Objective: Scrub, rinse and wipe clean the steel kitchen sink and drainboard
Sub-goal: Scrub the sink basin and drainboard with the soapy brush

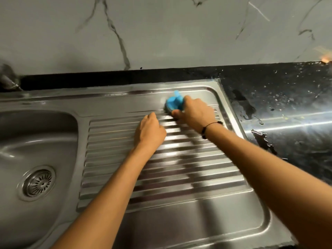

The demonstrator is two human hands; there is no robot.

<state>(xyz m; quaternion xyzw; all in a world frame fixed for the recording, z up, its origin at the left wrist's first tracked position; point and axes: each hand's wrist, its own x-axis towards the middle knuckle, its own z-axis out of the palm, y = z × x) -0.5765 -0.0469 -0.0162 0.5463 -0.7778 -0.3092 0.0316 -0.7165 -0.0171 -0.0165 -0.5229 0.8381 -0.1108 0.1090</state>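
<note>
Drainboard (pixel 179 177) ribbed steel | right hand (pixel 195 114) grips blue scrubber (pixel 174 103) | left hand (pixel 150 130) loosely curled, empty

We find open ribbed drainboard (pixel 179 169) below our hands, the wall (pixel 161 33) close behind, and wet black worktop (pixel 280 97) free to the right.

No text or label seems readable; frame is blurred.
</note>
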